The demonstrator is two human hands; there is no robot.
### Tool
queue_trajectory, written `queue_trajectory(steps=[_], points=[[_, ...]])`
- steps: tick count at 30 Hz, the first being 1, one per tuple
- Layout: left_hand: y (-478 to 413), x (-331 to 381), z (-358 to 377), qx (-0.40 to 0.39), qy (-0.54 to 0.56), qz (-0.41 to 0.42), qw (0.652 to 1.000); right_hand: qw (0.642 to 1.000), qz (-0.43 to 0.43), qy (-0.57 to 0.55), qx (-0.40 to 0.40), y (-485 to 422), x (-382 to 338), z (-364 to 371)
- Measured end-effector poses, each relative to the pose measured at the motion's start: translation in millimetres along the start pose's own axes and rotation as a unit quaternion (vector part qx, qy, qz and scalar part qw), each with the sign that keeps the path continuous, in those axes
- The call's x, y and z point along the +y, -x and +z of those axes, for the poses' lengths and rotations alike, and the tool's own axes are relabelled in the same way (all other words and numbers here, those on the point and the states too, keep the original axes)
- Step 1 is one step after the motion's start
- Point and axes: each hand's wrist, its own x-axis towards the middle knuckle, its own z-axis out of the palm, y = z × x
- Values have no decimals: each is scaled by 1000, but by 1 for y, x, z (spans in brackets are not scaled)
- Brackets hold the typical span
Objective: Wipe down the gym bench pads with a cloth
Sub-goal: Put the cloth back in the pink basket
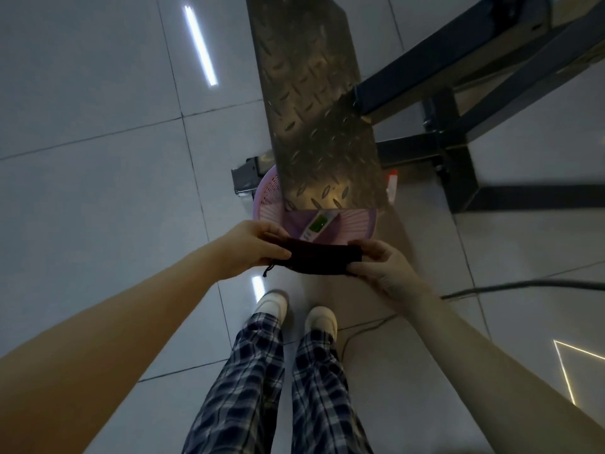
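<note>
A person stands on a grey tiled floor [98, 158] at the near end of a bench [314, 93], holding a dark cloth [322, 259] stretched level between both hands at the centre of the frame. The left hand [252, 247] grips the cloth's left end, thumb laid over the front edge and fingers curled round the far side; a short cord [266, 271] dangles just below that end. The right hand [383, 263] pinches the right end, fingers bent over the top and thumb pressed in from beneath. Both hands are closed on the fabric, with bare forearms reaching in from the lower corners. The cloth hangs in the air just short of the bench and touches nothing but the hands. The bench pad, dark with a raised diamond pattern, runs from the centre to the top of the frame. Under its near end sits a pink basket [270, 194] holding a bottle [317, 227] with a green label, lying tilted. A black frame [458, 93] fills the upper right, and a cable [523, 286] crosses the floor at the right edge. Plaid trousers [255, 388] and white shoes [271, 304] show at the bottom centre.
</note>
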Motion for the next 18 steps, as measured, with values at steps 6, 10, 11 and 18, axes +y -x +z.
queue_trajectory(steps=[6,10,11,18], points=[[-72,-24,8,54,-59,26,996,1000,-8,-8,22,-68,36,-18],[-121,-34,12,107,-104,20,989,990,-60,113,60,-108,51,-10],[-135,-37,14,118,-119,14,986,982,-72,160,75,-120,56,-8],[-210,-55,37,190,-281,8,941,930,-39,344,123,-190,78,2]])
